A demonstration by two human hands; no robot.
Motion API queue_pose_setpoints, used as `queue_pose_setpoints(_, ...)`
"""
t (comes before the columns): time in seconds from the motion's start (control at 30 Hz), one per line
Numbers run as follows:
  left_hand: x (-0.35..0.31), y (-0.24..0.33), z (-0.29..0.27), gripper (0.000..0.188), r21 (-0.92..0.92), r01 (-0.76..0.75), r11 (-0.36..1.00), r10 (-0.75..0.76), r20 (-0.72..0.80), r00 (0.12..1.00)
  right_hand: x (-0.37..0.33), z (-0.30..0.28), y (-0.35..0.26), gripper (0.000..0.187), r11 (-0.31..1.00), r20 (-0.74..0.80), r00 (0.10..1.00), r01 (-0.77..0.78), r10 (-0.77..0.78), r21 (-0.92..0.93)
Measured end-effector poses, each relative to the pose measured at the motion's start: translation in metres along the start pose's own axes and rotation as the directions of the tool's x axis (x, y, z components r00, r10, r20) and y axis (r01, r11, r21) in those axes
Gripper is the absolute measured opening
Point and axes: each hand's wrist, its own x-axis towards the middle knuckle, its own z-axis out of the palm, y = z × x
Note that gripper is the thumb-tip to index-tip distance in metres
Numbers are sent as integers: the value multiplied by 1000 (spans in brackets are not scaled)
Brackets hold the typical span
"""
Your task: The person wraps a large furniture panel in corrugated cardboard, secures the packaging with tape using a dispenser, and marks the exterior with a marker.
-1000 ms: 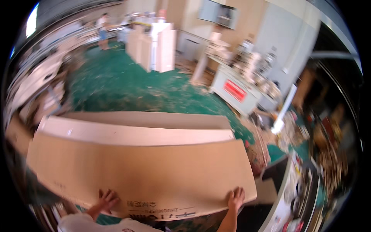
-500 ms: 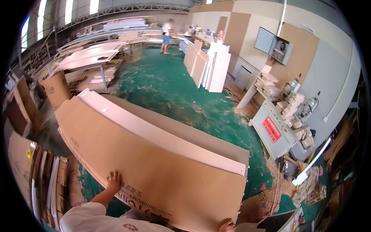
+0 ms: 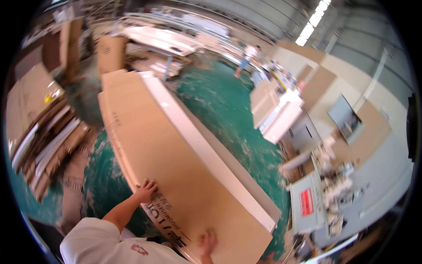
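A long brown cardboard sheet (image 3: 176, 167) with dark print lies in front of me on top of a stack. Beneath it, a pale board (image 3: 206, 158) sticks out along the far side, and a greyish board edge (image 3: 237, 169) shows beyond that. My left hand (image 3: 147, 190) rests on the cardboard near its left long edge, fingers spread. Nearer the close end, my right hand (image 3: 207, 242) lies on the cardboard's top, slightly blurred, its fingers stretched out. Neither hand grips anything. What supports the stack is hidden.
At left stands a pile of cardboard and boards (image 3: 48, 132) with a yellow item (image 3: 52, 96) on top. White panels (image 3: 281, 116) lean at the back right, near a grey machine cabinet (image 3: 305, 198). A person (image 3: 248, 59) stands far off beside a bench.
My view has tilted and swung left, so the stack now runs more steeply away from me. The right hand has moved from the sheet's near right edge onto its top; the left stays on the cardboard.
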Motion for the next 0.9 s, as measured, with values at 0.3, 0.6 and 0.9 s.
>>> queue_pose_setpoints(0.3,-146,-137,-4,59,-322,-47,945,3,-135,991,165,160,-359,64,897,370,817,414,-442,156)
queue_pose_setpoints(0.6,-432,-355,11,40,-386,900,201,-937,192,292,275,242,-464,68,979,465,862,173,-203,107)
queue_pose_setpoints(0.9,-273,-480,-5,46,-796,601,68,-844,275,460,420,292,-549,67,999,589,808,-28,13,16)
